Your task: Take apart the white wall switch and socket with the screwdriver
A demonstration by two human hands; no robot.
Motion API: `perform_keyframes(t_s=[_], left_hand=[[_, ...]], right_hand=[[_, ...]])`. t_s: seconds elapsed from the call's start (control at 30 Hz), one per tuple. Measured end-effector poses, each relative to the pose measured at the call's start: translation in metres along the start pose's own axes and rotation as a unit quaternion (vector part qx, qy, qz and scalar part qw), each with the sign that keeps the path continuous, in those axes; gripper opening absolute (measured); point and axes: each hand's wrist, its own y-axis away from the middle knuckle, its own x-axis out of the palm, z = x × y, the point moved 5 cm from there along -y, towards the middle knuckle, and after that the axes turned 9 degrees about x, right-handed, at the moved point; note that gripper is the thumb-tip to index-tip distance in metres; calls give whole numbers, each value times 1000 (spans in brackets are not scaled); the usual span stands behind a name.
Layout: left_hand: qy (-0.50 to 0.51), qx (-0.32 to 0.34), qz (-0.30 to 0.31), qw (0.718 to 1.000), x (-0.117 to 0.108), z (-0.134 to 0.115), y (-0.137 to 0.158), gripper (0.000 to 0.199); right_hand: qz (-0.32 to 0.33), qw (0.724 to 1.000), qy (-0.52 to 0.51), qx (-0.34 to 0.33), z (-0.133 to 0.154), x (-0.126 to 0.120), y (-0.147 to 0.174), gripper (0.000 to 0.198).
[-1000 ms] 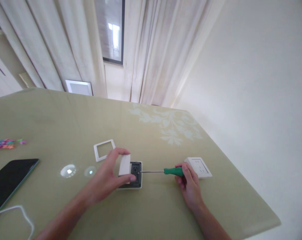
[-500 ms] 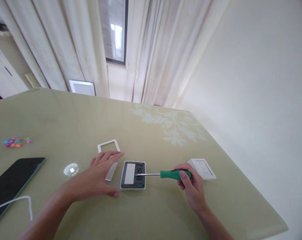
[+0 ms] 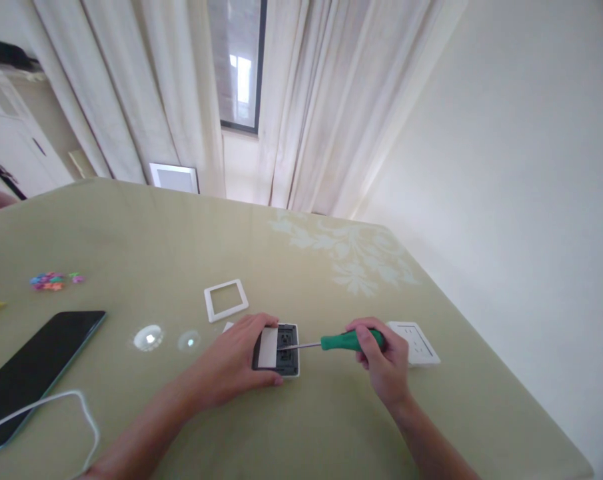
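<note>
Room: pale curtains (image 3: 116, 87) behind, a plain wall (image 3: 521, 167) at right.
Worktop (image 3: 341, 433): green, leaf-patterned near its far right corner; a dark-screened device (image 3: 41, 367) at left.
Left hand (image 3: 238, 353): grip pinching opposite edges of the opened switch unit (image 3: 290, 365), flat on the worktop; a loose hold could let it skid.
Right hand (image 3: 385, 358): grip wrapped round the green screwdriver (image 3: 344, 341).
Tip (image 3: 283, 348): at the edge of the white panel (image 3: 268, 347) (touching or not, I cannot tell); sideways force could slip it toward the left thumb (image 3: 268, 379).
</note>
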Motion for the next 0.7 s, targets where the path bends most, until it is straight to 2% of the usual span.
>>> perform_keyframes(t_s=[0.1, 0.23, 0.4, 0.6, 0.7], left_hand=[[-3, 9, -7, 1000, 1, -3, 0, 60], [5, 4, -14, 1000, 4, 2, 2, 49], [52, -2, -11, 999, 7, 11, 5, 34], [21, 24, -10, 999, 13, -1, 5, 43], [13, 42, -31, 999, 6, -5, 1, 37]], right_hand=[[-20, 990, -68, 119, -42, 2, 0, 54], [-14, 973, -99, 208, -63, 8, 3, 64], [-39, 964, -125, 230, -63, 5, -4, 64], [-54, 954, -156, 250, -66, 0, -8, 58], [-63, 953, -161, 249, -65, -3, -9, 56]])
